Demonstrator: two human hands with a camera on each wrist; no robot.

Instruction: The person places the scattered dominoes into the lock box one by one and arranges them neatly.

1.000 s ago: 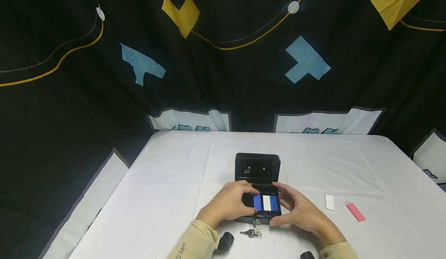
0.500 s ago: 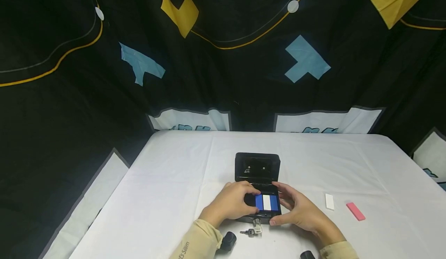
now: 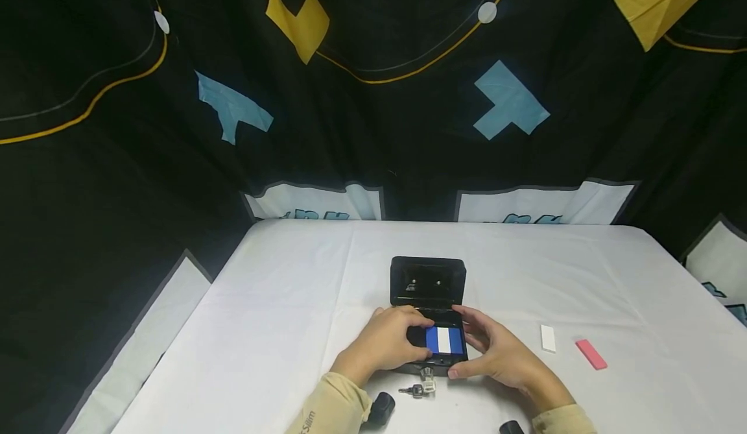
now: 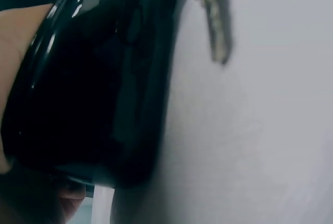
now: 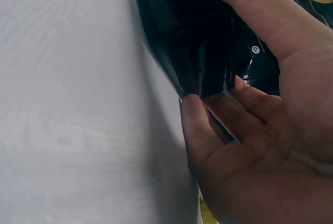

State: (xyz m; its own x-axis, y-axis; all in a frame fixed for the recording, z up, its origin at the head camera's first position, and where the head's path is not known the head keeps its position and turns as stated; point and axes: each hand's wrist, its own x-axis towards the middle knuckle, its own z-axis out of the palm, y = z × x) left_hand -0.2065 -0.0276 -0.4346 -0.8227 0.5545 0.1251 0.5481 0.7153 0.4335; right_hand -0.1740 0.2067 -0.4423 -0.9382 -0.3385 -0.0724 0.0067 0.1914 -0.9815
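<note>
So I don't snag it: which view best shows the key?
The head view: the key shows whole, in front of the black box. The left wrist view has only part, blurred and cut by the top edge; the right wrist view shows none.

A white rectangular block (image 3: 547, 338) and a pink block (image 3: 592, 354) lie on the right half of the white-covered worktop (image 3: 280, 285). Behind the worktop hangs a black curtain (image 3: 373, 135) bearing yellow shapes (image 3: 300, 30), light-blue shapes (image 3: 511, 98) and white discs (image 3: 487, 12), with white panels (image 3: 531, 204) along its far edge.
</note>
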